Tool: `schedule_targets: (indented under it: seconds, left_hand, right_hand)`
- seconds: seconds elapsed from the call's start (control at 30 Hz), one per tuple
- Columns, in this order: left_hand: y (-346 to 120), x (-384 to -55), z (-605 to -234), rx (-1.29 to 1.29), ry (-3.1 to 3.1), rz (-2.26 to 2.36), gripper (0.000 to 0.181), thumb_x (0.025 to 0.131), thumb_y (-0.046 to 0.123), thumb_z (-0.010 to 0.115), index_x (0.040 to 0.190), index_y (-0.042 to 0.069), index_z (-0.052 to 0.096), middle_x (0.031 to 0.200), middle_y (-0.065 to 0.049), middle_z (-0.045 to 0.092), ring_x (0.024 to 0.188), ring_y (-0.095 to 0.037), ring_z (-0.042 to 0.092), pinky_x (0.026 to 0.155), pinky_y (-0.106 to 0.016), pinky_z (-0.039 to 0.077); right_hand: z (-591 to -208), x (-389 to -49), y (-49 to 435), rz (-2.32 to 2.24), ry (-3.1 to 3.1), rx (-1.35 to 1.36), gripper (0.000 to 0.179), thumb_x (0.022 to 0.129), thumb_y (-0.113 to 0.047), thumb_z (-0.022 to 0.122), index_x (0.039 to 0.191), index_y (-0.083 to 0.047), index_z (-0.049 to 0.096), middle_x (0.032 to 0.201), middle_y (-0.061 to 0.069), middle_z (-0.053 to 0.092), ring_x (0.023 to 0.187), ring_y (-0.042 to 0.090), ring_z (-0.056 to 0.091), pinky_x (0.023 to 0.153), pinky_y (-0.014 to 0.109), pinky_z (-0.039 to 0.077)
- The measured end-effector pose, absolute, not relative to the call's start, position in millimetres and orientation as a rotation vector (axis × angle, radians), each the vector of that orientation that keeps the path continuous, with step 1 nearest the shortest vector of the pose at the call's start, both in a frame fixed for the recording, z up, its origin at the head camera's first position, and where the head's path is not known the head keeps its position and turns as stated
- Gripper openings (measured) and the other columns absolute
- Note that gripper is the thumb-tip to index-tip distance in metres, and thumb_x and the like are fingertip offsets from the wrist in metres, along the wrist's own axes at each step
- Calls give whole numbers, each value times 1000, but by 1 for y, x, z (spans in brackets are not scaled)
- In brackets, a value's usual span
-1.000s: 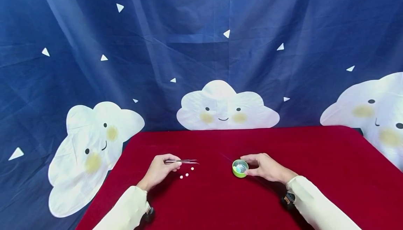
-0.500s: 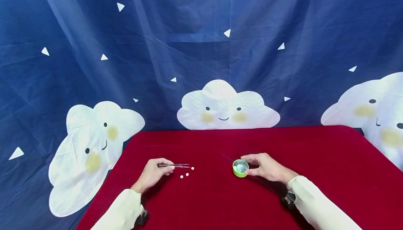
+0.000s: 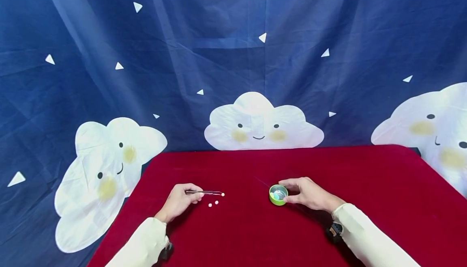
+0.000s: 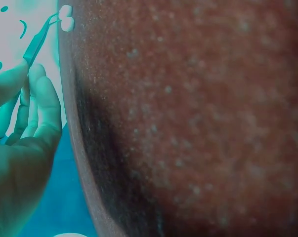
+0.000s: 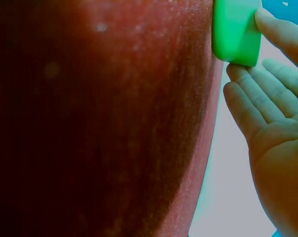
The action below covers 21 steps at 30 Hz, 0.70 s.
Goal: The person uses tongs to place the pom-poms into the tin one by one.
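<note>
My left hand [image 3: 179, 202] pinches a pair of tweezers [image 3: 204, 192] between thumb and fingers, their bent tips pointing right. Those tips are right at a small pale round pellet [image 3: 223, 194] on the red cloth. Nearer to me lie two more white pellets, one [image 3: 217, 202] close by and the other [image 3: 210, 205] farther left. In the left wrist view the tweezers [image 4: 39, 42] reach up to a white pellet [image 4: 67, 23]. On the right, my right hand [image 3: 308, 194] grips a small round green tin [image 3: 277, 202] between thumb and fingers. Pale and light-blue pieces show inside the uncovered tin.
A red cloth [image 3: 248, 234] covers the table, whose far edge meets a blue curtain [image 3: 233, 64] printed with white clouds and triangles. A stretch of red cloth lies between the pellets and the tin.
My left hand first drew the tweezers left and a little toward me, then edged slightly right, bringing the tips to the farthest pellet. The right hand and tin have stayed put.
</note>
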<state>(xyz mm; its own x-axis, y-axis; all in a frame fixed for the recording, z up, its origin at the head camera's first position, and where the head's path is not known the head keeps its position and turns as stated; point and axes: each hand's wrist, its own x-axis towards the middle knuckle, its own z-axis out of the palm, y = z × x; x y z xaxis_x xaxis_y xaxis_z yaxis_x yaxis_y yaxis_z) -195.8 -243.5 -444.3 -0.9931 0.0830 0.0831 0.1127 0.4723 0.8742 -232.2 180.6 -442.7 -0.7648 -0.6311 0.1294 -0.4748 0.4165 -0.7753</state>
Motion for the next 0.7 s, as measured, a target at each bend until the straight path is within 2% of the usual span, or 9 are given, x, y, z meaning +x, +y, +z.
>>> schedule_targets:
  seconds: [0.7]
  left_hand:
    - [-228,-203,-431,-195,-2650,-1540,8,87,2,75,94,-1,75,78,-9,73,70,-19,67,67,-28,57]
  right_hand:
    - [-444,-233,181,-1266,2491,-1000,55,86,-10,79,130,13,57,122,22,66,112,35,65,93,45,52]
